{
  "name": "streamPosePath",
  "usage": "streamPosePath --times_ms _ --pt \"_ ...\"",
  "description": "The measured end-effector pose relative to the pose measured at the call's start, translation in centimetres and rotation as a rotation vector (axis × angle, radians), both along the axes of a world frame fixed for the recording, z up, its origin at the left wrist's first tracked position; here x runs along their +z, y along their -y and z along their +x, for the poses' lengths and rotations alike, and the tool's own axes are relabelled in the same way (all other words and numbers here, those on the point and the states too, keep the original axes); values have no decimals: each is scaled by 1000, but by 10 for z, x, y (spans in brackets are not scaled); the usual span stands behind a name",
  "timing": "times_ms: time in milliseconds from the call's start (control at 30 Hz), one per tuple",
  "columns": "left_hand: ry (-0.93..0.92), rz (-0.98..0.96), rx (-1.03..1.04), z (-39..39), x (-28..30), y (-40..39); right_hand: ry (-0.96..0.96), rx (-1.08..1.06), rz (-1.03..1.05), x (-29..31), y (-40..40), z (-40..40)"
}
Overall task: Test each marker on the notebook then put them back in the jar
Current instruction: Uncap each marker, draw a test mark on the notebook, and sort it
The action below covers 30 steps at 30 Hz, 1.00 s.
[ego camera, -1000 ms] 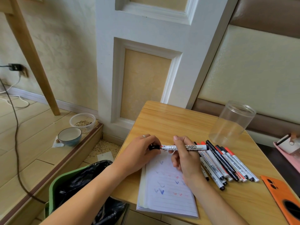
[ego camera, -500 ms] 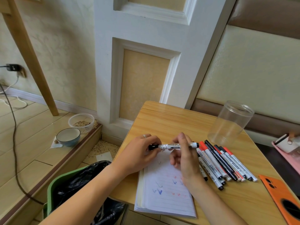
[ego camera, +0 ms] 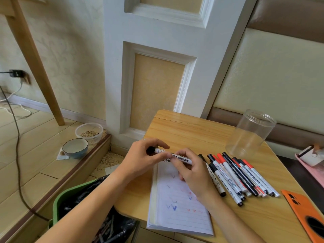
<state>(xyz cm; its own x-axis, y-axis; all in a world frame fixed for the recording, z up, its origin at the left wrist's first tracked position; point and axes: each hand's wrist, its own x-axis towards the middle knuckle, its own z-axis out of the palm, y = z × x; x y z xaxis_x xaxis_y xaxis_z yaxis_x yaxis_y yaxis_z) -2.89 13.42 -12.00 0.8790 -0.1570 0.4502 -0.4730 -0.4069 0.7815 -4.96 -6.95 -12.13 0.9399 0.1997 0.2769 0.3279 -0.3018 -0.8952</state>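
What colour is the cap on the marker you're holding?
Black, on the marker between both hands; the head view shows it.

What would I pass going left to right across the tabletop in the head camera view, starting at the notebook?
Notebook → row of loose markers → clear jar → orange phone case at the table's right edge.

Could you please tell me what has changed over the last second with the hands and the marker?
The marker stayed gripped by both hands but slid left through the right hand, which now holds nearer its right end. The left hand kept the black cap end. The notebook, jar and marker pile stayed put.
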Motion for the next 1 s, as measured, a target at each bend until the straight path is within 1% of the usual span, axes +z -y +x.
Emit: streamPosePath --times_ms 133,200,333,600,900,1000 --pt "-171 -98 -109 2 -6 -6 0 -7 -58 -2 1 2" --pt "-213 -165 -152 1 -7 -5 12 -7 -74 -4 1 3" --pt "-184 -187 -141 0 -5 -3 20 -10 -69 -6 2 5" --pt "-133 -147 -110 1 -4 3 28 -10 -47 -7 5 5" --pt "-161 -175 -113 -5 2 6 50 -7 -46 -8 7 5" --pt "-141 -158 -68 -7 2 9 36 -9 -17 -5 6 5"
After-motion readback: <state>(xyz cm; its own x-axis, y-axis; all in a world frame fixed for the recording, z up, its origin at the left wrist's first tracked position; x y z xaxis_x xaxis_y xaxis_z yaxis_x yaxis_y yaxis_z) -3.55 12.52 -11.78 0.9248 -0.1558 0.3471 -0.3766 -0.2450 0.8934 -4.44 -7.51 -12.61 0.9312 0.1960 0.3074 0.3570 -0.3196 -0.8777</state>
